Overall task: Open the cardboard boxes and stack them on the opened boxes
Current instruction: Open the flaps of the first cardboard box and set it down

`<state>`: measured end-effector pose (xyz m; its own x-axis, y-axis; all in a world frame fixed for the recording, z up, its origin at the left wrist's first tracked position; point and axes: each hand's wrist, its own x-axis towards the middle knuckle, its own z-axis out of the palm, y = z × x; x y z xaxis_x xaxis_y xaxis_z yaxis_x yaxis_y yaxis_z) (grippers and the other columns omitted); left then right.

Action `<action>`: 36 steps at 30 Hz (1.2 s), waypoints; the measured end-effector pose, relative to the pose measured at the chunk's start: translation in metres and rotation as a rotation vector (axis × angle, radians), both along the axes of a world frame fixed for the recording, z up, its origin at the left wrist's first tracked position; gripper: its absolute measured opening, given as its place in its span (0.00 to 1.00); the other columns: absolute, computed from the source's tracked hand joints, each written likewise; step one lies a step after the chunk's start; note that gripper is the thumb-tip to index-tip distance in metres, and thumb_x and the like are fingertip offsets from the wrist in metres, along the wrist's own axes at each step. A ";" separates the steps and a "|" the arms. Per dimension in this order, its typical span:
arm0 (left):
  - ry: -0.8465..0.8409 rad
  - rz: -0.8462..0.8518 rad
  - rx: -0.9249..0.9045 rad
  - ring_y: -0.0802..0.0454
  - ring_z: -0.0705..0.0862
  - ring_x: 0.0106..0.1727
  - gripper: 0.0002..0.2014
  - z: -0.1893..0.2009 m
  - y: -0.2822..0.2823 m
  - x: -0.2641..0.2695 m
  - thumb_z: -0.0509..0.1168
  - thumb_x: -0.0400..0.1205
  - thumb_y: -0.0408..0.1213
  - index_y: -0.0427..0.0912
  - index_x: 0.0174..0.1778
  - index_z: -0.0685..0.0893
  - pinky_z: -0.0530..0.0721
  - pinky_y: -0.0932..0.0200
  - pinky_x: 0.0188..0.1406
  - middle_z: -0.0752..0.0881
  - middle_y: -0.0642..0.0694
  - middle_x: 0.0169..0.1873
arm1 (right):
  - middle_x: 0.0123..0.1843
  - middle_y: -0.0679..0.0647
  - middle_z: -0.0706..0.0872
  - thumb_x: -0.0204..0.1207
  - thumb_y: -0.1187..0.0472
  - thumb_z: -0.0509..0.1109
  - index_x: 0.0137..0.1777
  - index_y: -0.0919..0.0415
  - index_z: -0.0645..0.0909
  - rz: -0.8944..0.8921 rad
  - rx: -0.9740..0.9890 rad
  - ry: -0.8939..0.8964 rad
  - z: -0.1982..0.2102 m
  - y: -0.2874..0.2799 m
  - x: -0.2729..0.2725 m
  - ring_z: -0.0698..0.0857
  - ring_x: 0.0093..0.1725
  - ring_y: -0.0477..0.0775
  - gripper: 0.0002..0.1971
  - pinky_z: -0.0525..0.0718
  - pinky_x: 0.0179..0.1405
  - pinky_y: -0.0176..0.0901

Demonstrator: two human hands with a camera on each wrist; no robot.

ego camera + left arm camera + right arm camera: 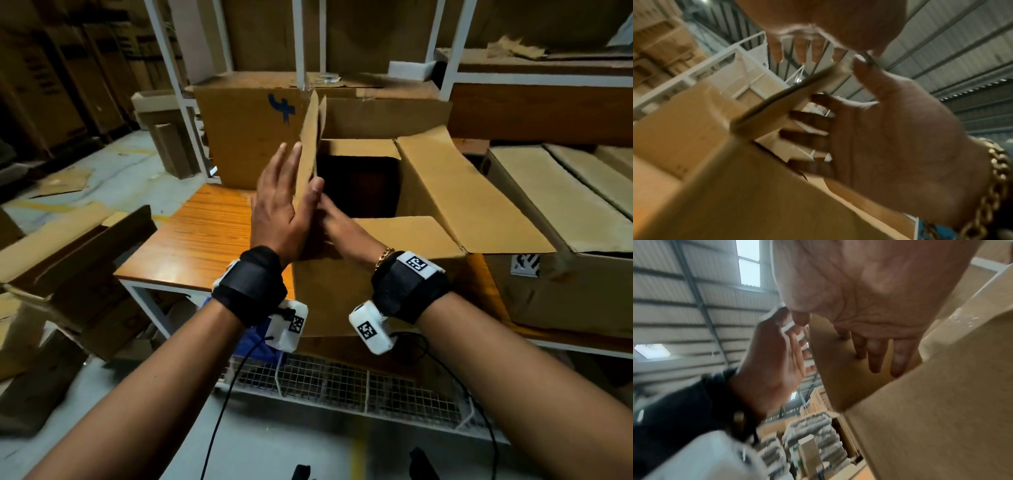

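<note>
On the desk (205, 236), light stiff cardboard box (342, 291): left flap (310, 150) upright, sandwiched between flat left hand (277, 209) and right hand (337, 219) fingers; grip flap edges

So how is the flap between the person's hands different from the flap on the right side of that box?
The left flap stands nearly upright, pressed between the left hand and right hand. The right flap is folded outward, sloping down, and no hand touches it. Both are plain brown cardboard on the same open box.

black wrist straps (251, 282) | white tagged cameras (371, 327) | gold bracelet (383, 256)
</note>
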<state>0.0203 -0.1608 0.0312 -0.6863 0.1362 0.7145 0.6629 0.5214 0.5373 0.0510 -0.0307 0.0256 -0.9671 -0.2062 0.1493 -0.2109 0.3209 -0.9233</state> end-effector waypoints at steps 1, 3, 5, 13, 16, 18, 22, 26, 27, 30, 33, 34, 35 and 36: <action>0.080 0.051 -0.040 0.48 0.61 0.83 0.30 0.003 -0.005 0.000 0.51 0.84 0.60 0.51 0.81 0.69 0.60 0.47 0.80 0.64 0.45 0.82 | 0.81 0.50 0.71 0.85 0.45 0.58 0.83 0.44 0.63 0.040 0.120 0.025 -0.003 -0.008 -0.001 0.72 0.77 0.48 0.26 0.71 0.78 0.53; 0.196 0.189 -0.196 0.45 0.60 0.84 0.27 0.007 -0.012 0.001 0.56 0.83 0.59 0.52 0.74 0.79 0.58 0.40 0.80 0.68 0.45 0.81 | 0.80 0.57 0.73 0.85 0.56 0.61 0.82 0.56 0.65 0.097 0.436 0.093 -0.014 -0.018 -0.005 0.74 0.74 0.50 0.26 0.74 0.74 0.54; 0.209 0.325 -0.410 0.44 0.57 0.85 0.25 0.004 -0.016 0.002 0.56 0.81 0.61 0.55 0.68 0.84 0.51 0.37 0.82 0.70 0.48 0.80 | 0.77 0.59 0.76 0.83 0.52 0.60 0.79 0.56 0.69 0.049 0.729 0.085 -0.017 -0.023 -0.003 0.78 0.71 0.60 0.25 0.77 0.67 0.53; -0.507 0.170 -0.664 0.45 0.70 0.78 0.38 -0.047 -0.023 -0.005 0.34 0.82 0.70 0.56 0.83 0.64 0.63 0.42 0.79 0.71 0.47 0.80 | 0.84 0.54 0.67 0.81 0.46 0.58 0.83 0.52 0.64 0.099 0.958 -0.007 -0.020 -0.010 -0.020 0.72 0.78 0.59 0.30 0.72 0.74 0.59; -0.563 0.149 -0.639 0.43 0.70 0.78 0.35 -0.053 -0.022 -0.006 0.39 0.83 0.69 0.57 0.84 0.61 0.73 0.45 0.72 0.65 0.47 0.82 | 0.79 0.54 0.74 0.82 0.38 0.56 0.81 0.51 0.67 0.125 0.915 -0.141 -0.014 0.016 -0.033 0.76 0.73 0.57 0.31 0.75 0.71 0.58; -0.561 0.163 -0.726 0.42 0.64 0.81 0.31 -0.055 -0.018 -0.009 0.43 0.85 0.65 0.58 0.83 0.62 0.70 0.41 0.75 0.60 0.45 0.84 | 0.77 0.53 0.76 0.81 0.32 0.54 0.79 0.50 0.71 0.125 0.977 -0.267 -0.009 0.037 -0.038 0.77 0.71 0.56 0.33 0.73 0.72 0.56; -0.599 0.139 -0.808 0.42 0.50 0.86 0.29 -0.055 -0.007 -0.010 0.45 0.85 0.64 0.58 0.81 0.66 0.56 0.33 0.80 0.47 0.43 0.86 | 0.81 0.52 0.72 0.83 0.32 0.52 0.80 0.50 0.70 -0.012 1.010 -0.413 -0.009 0.066 -0.049 0.73 0.76 0.58 0.32 0.69 0.71 0.54; -0.595 0.126 -0.789 0.43 0.47 0.86 0.28 -0.057 0.001 -0.009 0.46 0.86 0.62 0.59 0.81 0.67 0.53 0.33 0.81 0.44 0.44 0.86 | 0.85 0.54 0.65 0.77 0.26 0.53 0.84 0.49 0.64 -0.097 1.039 -0.548 -0.019 0.078 -0.062 0.67 0.81 0.61 0.40 0.66 0.77 0.59; -0.597 0.123 -0.763 0.44 0.47 0.86 0.28 -0.059 0.001 -0.009 0.47 0.85 0.62 0.59 0.81 0.67 0.54 0.34 0.81 0.44 0.44 0.86 | 0.86 0.54 0.63 0.77 0.25 0.52 0.85 0.50 0.63 -0.103 1.076 -0.568 -0.021 0.079 -0.064 0.65 0.83 0.61 0.42 0.64 0.79 0.59; -0.585 0.124 -0.704 0.44 0.48 0.86 0.30 -0.064 -0.002 -0.009 0.47 0.85 0.63 0.58 0.83 0.61 0.57 0.33 0.80 0.45 0.45 0.86 | 0.86 0.56 0.63 0.78 0.25 0.50 0.84 0.52 0.63 -0.157 1.156 -0.519 -0.025 0.082 -0.071 0.64 0.83 0.62 0.42 0.63 0.78 0.58; -0.567 0.116 -0.655 0.45 0.50 0.86 0.33 -0.067 -0.003 -0.010 0.46 0.85 0.65 0.57 0.85 0.53 0.57 0.33 0.80 0.47 0.46 0.86 | 0.82 0.59 0.69 0.79 0.27 0.48 0.80 0.51 0.69 -0.320 1.205 -0.305 -0.019 0.085 -0.076 0.66 0.80 0.67 0.39 0.64 0.75 0.64; -0.569 0.112 -0.639 0.45 0.50 0.86 0.33 -0.067 -0.002 -0.010 0.46 0.84 0.65 0.57 0.85 0.53 0.57 0.33 0.80 0.47 0.46 0.86 | 0.82 0.59 0.70 0.79 0.27 0.48 0.80 0.51 0.70 -0.346 1.195 -0.279 -0.017 0.087 -0.077 0.66 0.80 0.67 0.38 0.64 0.75 0.65; -0.575 0.106 -0.630 0.45 0.50 0.86 0.33 -0.068 -0.002 -0.010 0.46 0.84 0.65 0.57 0.85 0.54 0.57 0.33 0.80 0.47 0.46 0.86 | 0.82 0.60 0.69 0.80 0.28 0.47 0.81 0.52 0.69 -0.330 1.178 -0.297 -0.017 0.087 -0.076 0.66 0.80 0.67 0.38 0.64 0.76 0.64; -0.581 0.102 -0.634 0.45 0.50 0.86 0.33 -0.068 -0.001 -0.010 0.46 0.84 0.65 0.57 0.85 0.57 0.57 0.33 0.80 0.47 0.46 0.86 | 0.83 0.60 0.67 0.81 0.28 0.47 0.82 0.53 0.67 -0.282 1.146 -0.365 -0.022 0.088 -0.076 0.66 0.81 0.66 0.39 0.65 0.77 0.62</action>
